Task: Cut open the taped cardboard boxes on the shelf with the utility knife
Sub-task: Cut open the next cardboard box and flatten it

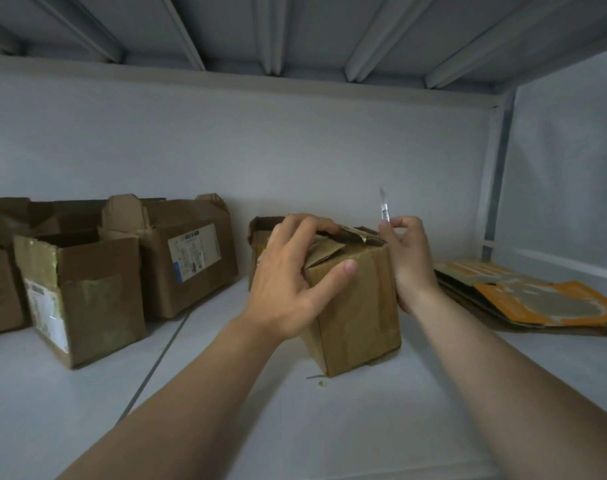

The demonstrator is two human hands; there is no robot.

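The small brown cardboard box [359,306] stands in the middle of the white metal shelf [226,417] and leans a little. Its top flaps look torn and bent up. My left grip [288,275] holds the box's top left corner, with my fingers curled over the top and my thumb on the front side. My right grip [407,251] is just beside the box's top right edge, and it pinches the thin silver utility knife [384,207]. The blade points up. It is blurry, so I think it is bare.

Another brown box [260,233] sits right behind. Three open brown cardboard boxes with white labels [87,296] sit to the left. Flat orange and brown cardboard sheets [524,301] lie to the right.
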